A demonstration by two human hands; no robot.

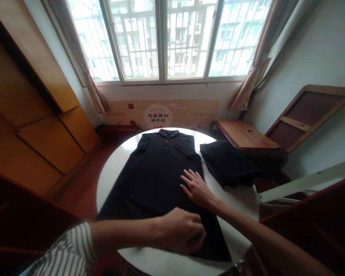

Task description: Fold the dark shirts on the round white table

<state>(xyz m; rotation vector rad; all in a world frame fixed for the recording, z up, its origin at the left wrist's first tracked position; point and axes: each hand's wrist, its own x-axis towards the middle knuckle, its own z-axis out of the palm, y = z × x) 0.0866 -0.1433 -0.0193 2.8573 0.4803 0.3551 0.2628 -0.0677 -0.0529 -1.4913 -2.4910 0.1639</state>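
A black short-sleeved polo shirt (158,176) lies spread front up, its collar toward the window, on a round white table (109,172). My right hand (197,188) rests flat on the shirt's right side with the fingers spread. Nearer to me, my left hand (185,232) reaches across from the left and is closed over the lower right part of the shirt. Its curled fingers are slightly blurred, and whatever may be in them is hidden. My left forearm covers part of the shirt's lower edge.
A folded black garment (228,161) lies on the table's right side. Behind it stands a wooden chair or bench (247,134) by the wall. A printed banner (186,111) hangs under the barred window. Yellow-brown cabinets (51,149) line the left.
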